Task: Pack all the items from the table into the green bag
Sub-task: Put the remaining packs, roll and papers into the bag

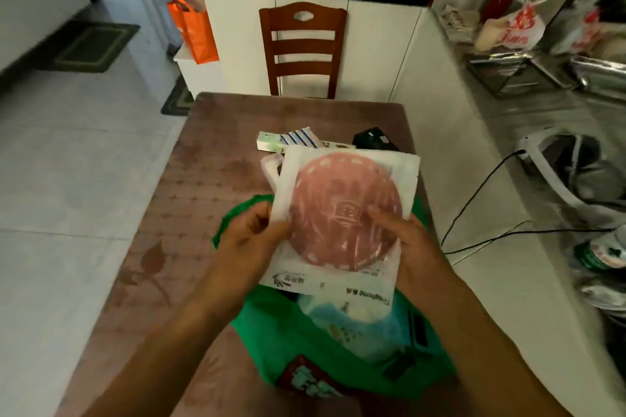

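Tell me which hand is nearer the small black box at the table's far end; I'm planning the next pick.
Right. The right hand grips the white packet's right edge, below the black box. The left hand grips the left edge, farther away.

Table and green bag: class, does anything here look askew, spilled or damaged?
Nothing looks spilled or damaged. Both hands, left and right, hold the white packet with the pink disc tilted above the green bag. Small boxes lie in a loose heap on the table.
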Tool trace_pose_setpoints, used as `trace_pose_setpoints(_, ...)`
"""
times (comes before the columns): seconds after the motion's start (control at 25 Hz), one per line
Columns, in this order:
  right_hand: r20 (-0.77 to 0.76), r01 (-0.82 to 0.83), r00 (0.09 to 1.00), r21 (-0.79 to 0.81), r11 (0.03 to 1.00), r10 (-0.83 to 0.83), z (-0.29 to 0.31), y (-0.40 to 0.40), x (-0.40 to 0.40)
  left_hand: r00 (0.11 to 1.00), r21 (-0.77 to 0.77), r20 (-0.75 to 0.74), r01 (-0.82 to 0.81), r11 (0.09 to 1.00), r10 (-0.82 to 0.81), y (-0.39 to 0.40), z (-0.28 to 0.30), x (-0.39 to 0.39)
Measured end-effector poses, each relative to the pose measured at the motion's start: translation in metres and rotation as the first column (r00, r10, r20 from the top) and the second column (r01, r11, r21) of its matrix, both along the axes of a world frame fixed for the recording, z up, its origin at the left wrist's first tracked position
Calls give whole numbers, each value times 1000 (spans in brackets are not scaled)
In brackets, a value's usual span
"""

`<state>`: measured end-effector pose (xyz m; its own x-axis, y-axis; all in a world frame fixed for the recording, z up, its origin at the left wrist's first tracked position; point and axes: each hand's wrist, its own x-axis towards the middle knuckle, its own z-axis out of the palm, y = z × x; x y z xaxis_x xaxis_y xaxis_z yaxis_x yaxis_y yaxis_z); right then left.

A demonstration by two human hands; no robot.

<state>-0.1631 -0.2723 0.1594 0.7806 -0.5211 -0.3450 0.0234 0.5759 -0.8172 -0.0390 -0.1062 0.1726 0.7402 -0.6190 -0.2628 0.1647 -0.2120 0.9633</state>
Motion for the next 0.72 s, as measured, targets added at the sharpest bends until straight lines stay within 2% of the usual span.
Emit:
trace_pose_setpoints(0.04, -180, 13, 983, -87, 996, -28, -10, -5, -6, 995, 174, 73, 56, 983, -70, -3, -19, -10)
trace_pose_setpoints(0.08, -355, -59, 935, -194, 979, -14, -23, -9, -12, 972, 351, 154, 117, 929, -180, -4, -38, -14)
trace_pose_setpoints(0.12, -502, -226, 863, -278, 934, 60, -36, -12, -19, 924, 522, 236, 140, 842, -300, -4, -51, -17)
trace_pose_setpoints(0.16, -625, -424, 767, -322, 847, 146, -48, -13, -27, 858, 667, 312, 109, 737, -409, -3, -59, -18)
trace_pose_setpoints(0.2, -720, -594, 668, -361, 719, 190, -62, -16, -35, 790, 745, 392, 29, 667, -472, -2, -62, -18)
trace_pose_setpoints(0.24, -787, -697, 597, -412, 587, 157, -75, -20, -42, 722, 753, 488, -64, 655, -490, -4, -61, -17)
trace_pose_setpoints(0.28, -831, -757, 553, -469, 456, 63, -83, -25, -46, 654, 715, 587, -143, 684, -477, -8, -53, -17)
trace_pose_setpoints(0.36, -827, -792, 544, -562, 240, -141, -88, -32, -49, 572, 552, 734, -188, 812, -367, -23, -31, -9)
trace_pose_setpoints(0.4, -797, -771, 572, -603, 205, -192, -87, -35, -46, 589, 469, 752, -163, 868, -296, -35, -26, 4)
trace_pose_setpoints(0.48, -716, -668, 668, -697, 261, -201, -78, -39, -36, 708, 329, 688, -106, 938, -161, -68, -23, 42)
trace_pose_setpoints(0.52, -671, -606, 713, -735, 302, -202, -74, -38, -31, 750, 315, 646, -97, 944, -138, -87, -32, 67)
trace_pose_setpoints(0.6, -605, -508, 766, -776, 373, -215, -68, -35, -24, 824, 407, 547, -109, 907, -147, -120, -56, 110)
trace_pose_setpoints(0.64, -595, -490, 771, -781, 386, -225, -67, -32, -22, 887, 466, 439, -92, 880, -140, -131, -77, 131)
trace_pose_setpoints(0.72, -605, -493, 760, -775, 396, -239, -75, -25, -18, 997, 488, 75, -13, 873, -27, -147, -129, 166)
